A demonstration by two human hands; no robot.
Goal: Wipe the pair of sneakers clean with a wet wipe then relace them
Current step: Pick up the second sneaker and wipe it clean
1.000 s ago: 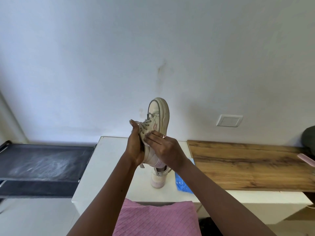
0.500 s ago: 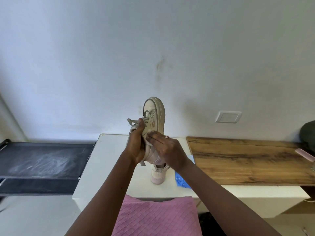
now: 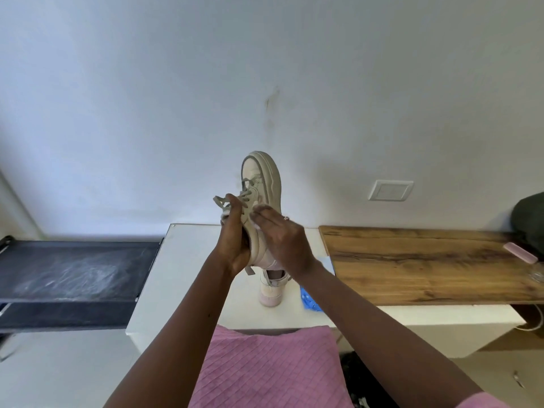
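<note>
The left hand (image 3: 235,245) gripped the raised sneaker (image 3: 265,178) at its lace side, fingers curled round it, toe pointing up. The right hand (image 3: 285,242) lay with straight fingers pressed flat on the shoe's side, a pale scrap, seemingly the wipe (image 3: 256,221), blurred beneath the fingertips. Below them the second sneaker (image 3: 270,293) stood on the white table (image 3: 188,260), a blue packet (image 3: 307,298) just beside it.

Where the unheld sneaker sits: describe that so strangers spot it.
Find the white table between the black rack and the wooden board. Toward its front sits the second sneaker, left of a blue packet. Unlike the raised sneaker, it is unheld.
</note>
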